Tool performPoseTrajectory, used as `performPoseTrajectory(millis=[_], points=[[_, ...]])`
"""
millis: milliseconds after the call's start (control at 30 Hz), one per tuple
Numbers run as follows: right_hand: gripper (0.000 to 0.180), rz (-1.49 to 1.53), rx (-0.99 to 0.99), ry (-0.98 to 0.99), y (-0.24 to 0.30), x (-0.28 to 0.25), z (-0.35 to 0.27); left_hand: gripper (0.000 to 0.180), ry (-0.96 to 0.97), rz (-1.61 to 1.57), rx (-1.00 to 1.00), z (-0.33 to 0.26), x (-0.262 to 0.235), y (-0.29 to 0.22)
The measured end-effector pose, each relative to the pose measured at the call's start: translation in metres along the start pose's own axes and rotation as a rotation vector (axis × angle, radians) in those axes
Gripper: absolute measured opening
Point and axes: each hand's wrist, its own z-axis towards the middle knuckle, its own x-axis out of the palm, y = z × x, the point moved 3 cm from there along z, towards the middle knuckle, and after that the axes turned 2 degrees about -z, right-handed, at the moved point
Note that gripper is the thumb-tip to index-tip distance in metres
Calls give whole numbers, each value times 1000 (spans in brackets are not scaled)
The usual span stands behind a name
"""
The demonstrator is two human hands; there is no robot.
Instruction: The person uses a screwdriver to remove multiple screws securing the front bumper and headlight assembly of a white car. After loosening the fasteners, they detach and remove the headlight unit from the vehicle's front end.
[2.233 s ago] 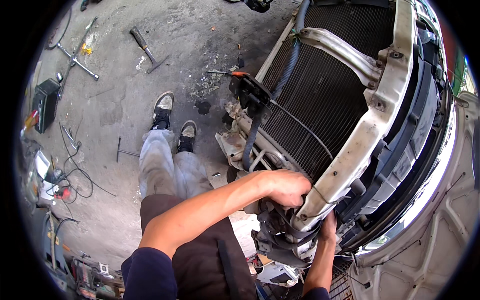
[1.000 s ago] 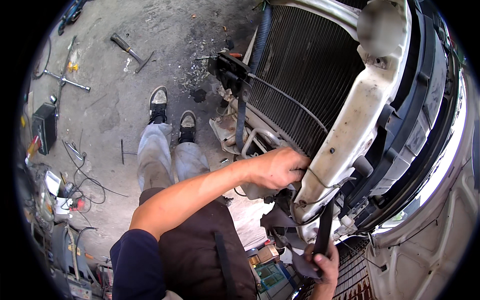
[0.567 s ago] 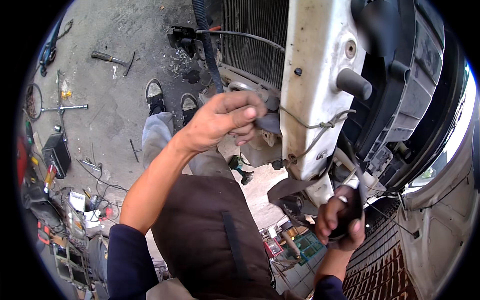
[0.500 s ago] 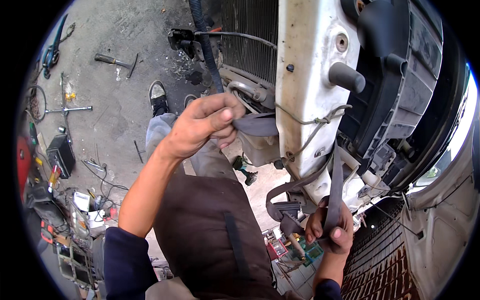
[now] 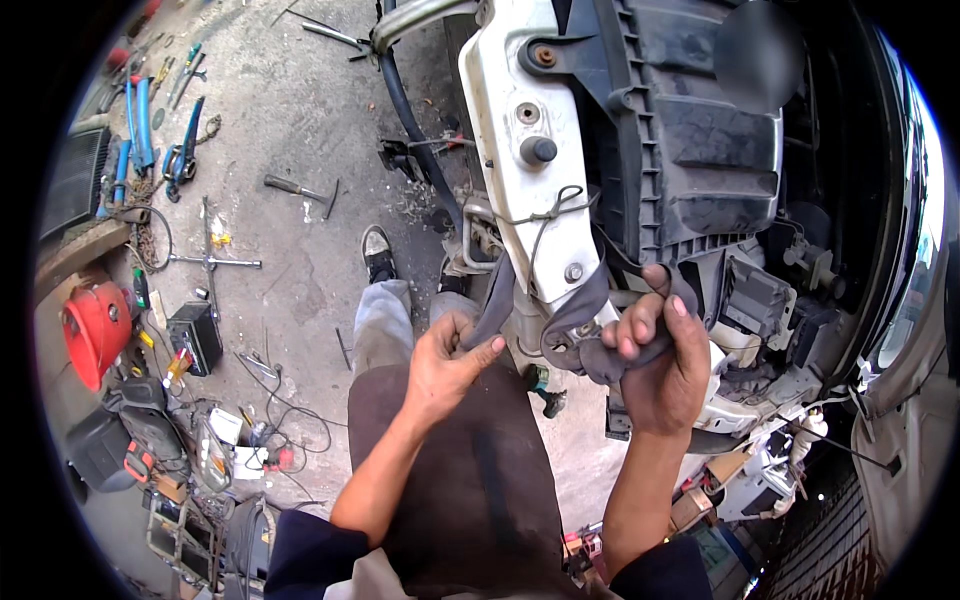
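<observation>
A dark grey webbing strap runs behind the lower end of a white metal car-front beam and comes out on both sides. On the beam's left side, my left hand is closed with one end of the strap pinched between thumb and fingers. To the right of the beam's end, my right hand is raised, palm up, its fingers curled around bunched loops of the same strap. A thin cord is knotted around the beam just above the strap. The strap's stretch behind the beam is hidden.
A black ribbed plastic housing fills the engine bay at right. A dark hose hangs left of the beam. On the concrete floor lie a hammer, a cross wrench, a black box and a red container.
The view has shifted. My left hand has drawn its strap end downward, nearer to me. My right hand has risen toward the beam, and the strap there is now bunched in loops.
</observation>
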Motion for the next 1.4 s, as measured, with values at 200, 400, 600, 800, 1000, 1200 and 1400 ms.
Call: performPoseTrajectory(millis=[200,400,600,800,1000,1200,1400], points=[[32,-448,-119,151,-15,6,-51,32,-200,185,337,-10,-5,-20],[33,94,9,-72,-7,-39,-59,32,-116,226,524,-7,5,-78],[51,35,-77,155,19,-17,-31,32,3,-46,501,13,-15,-40],[17,-546,-156,135,-19,-35,-5,32,37,-392,404,-78,1,-16],[21,-1116,-396,-89,-46,0,-45,58,231,-231,249,-79,6,-42],[21,-1385,-413,-129,-29,-5,-84,36,338,-514,205,-52,17,-9],[19,-1468,-497,-39,-36,-8,-106,32,127,-86,277,-41,4,-16]])
